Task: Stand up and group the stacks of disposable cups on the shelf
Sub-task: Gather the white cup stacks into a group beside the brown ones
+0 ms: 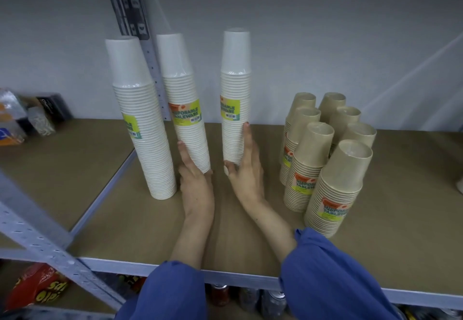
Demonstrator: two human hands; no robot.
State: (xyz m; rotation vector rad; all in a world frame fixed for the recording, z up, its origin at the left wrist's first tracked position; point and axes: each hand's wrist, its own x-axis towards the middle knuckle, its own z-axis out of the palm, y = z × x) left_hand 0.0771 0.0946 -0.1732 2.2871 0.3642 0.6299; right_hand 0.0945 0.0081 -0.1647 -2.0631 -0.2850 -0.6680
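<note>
Shelf [105, 194]: brown board on a grey metal frame, with a perforated upright [155, 69] at the back.

White stacks, three, all upright, wrapped and labelled. We noted the left stack [144, 124] nearest the front, standing free. The middle stack [186, 109] stood just beside it and further back. The right stack [235, 99] stood apart from the other two, with a gap between.

Brown stacks [325, 159]: a tight cluster to the right, all upright, in two rows running front to back, well apart from the white ones.

Hands: our left hand [194, 182] lay open, fingers flat against the lower left side of the middle stack, touching it but not closed round it. Our right hand [246, 167] was likewise open, fingers straight up the right side of the right stack and the thumb at its base; no full grip. Both arms wore blue sleeves [325, 277].

Other items: packaged goods [30, 119] at the far left of the shelf, blurred. A red bag [37, 287] and bottles [250, 297] sat on the level below.
</note>
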